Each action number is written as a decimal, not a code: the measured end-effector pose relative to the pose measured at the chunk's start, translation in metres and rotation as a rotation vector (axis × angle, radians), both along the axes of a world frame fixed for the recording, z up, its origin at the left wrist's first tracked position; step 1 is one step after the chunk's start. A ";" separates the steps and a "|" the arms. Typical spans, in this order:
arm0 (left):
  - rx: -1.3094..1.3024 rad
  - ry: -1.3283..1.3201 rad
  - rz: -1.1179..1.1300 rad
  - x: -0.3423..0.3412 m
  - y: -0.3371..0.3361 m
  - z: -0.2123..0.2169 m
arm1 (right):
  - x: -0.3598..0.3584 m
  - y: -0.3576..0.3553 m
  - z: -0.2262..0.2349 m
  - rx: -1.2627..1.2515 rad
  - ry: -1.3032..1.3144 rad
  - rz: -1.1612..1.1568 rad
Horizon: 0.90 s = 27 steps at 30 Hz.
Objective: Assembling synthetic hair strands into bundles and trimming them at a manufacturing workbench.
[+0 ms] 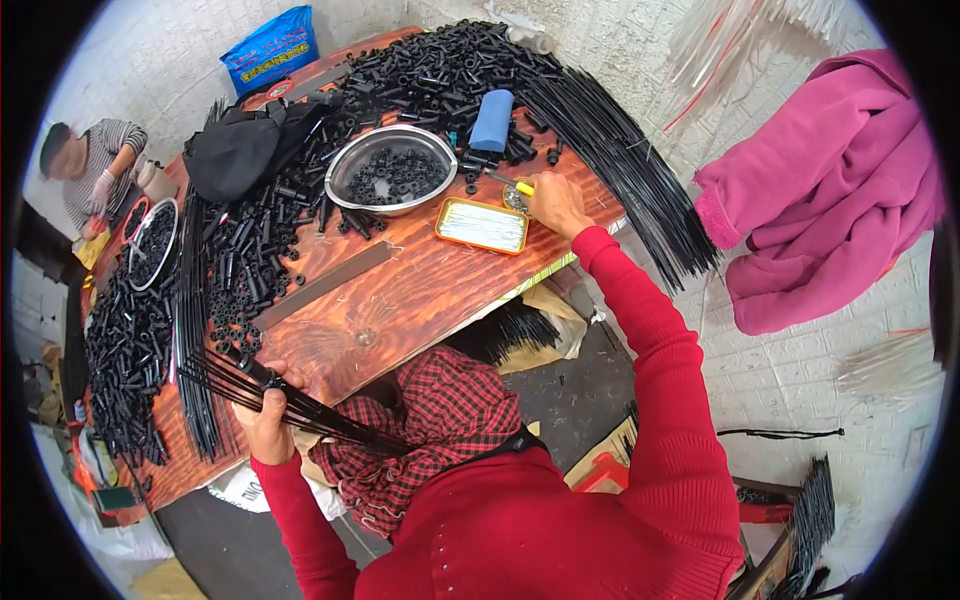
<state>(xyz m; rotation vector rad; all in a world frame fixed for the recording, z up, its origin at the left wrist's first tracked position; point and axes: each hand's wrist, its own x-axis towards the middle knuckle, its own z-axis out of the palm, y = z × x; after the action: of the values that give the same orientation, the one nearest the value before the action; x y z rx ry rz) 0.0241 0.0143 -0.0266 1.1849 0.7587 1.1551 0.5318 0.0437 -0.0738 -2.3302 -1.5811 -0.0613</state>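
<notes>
My left hand is closed around a bundle of thin black rods at the near edge of the table, with a short black tubular part by its fingertips. The rods slant down over my plaid-covered lap. At the right end of the table my right hand grips a yellow-handled tool with a thin metal tip; its exact kind is unclear. Just beneath it sits a small round container, partly hidden by the fingers. Beside that lies an orange-rimmed tray of thin white sticks.
A steel bowl holds small black rings. Heaps of black tubular parts, long black rods, a blue block, a black bag and a flat strip cover the table. A gloved co-worker sits far left. A pink jacket hangs right.
</notes>
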 end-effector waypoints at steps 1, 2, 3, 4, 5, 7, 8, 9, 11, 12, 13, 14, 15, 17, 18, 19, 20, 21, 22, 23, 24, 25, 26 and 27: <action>0.006 -0.004 -0.007 0.000 0.001 -0.001 | 0.000 0.001 -0.001 0.015 -0.020 -0.008; 0.012 -0.009 -0.014 0.001 0.002 -0.001 | 0.001 0.001 -0.002 0.014 -0.019 -0.008; 0.011 -0.009 -0.014 0.001 0.002 -0.001 | 0.002 0.001 -0.002 0.012 -0.001 -0.025; 0.004 -0.016 -0.014 0.002 0.001 -0.002 | 0.002 0.001 -0.002 0.011 0.016 -0.043; -0.004 -0.023 -0.012 0.002 0.001 -0.001 | 0.000 0.000 -0.001 0.011 0.017 -0.041; -0.004 -0.030 -0.012 0.003 0.000 0.000 | -0.005 -0.001 0.004 0.036 0.030 -0.013; -0.003 -0.038 -0.014 0.003 0.000 0.000 | -0.007 -0.001 0.006 0.036 0.031 -0.013; -0.003 -0.037 -0.014 0.003 0.000 0.000 | -0.009 -0.001 0.007 0.029 0.039 0.014; 0.018 -0.036 -0.031 0.003 -0.001 0.000 | -0.010 0.000 0.006 0.024 0.048 0.041; 0.020 -0.035 -0.030 0.003 -0.001 0.000 | -0.008 0.001 0.005 0.013 0.053 0.040; 0.020 -0.035 -0.030 0.003 -0.001 0.001 | -0.007 0.002 0.003 0.003 0.059 0.038; 0.020 -0.035 -0.028 0.002 -0.001 0.000 | -0.006 0.002 0.002 0.003 0.061 0.040; 0.020 -0.033 -0.027 0.002 -0.001 0.000 | -0.006 0.003 0.001 0.009 0.041 0.039; 0.023 -0.052 -0.034 0.002 -0.001 -0.001 | -0.003 0.003 0.000 0.015 0.023 0.040; 0.023 -0.052 -0.033 0.004 -0.001 0.000 | -0.002 0.003 0.000 0.002 0.005 0.016; 0.033 -0.052 -0.027 0.006 -0.002 0.002 | -0.001 0.004 0.000 -0.011 -0.013 -0.008; 0.044 -0.052 -0.021 0.007 -0.002 0.003 | -0.003 0.003 0.001 -0.009 -0.013 -0.007; 0.045 -0.052 -0.020 0.005 -0.002 0.002 | -0.005 0.002 0.004 0.015 0.000 0.015; 0.034 -0.048 -0.024 0.004 -0.001 0.000 | -0.007 0.002 0.005 0.038 0.013 0.036; 0.022 -0.044 -0.031 0.003 -0.001 -0.001 | -0.006 0.003 0.004 0.040 0.012 0.033; 0.023 -0.044 -0.034 0.003 -0.001 -0.001 | -0.003 0.005 0.000 0.034 0.002 0.040; 0.032 -0.051 -0.035 0.003 -0.001 0.000 | -0.001 0.006 -0.003 0.029 -0.008 0.047; 0.041 -0.058 -0.034 0.003 -0.002 -0.001 | -0.001 0.006 -0.002 0.028 -0.008 0.046; 0.040 -0.058 -0.035 0.003 -0.002 0.000 | -0.002 0.006 -0.002 0.026 0.009 0.055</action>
<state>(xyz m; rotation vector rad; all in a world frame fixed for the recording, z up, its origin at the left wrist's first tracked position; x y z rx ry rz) 0.0274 0.0120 -0.0268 1.1879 0.6711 1.1750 0.5298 0.0497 -0.0755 -2.2632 -1.6288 -0.0589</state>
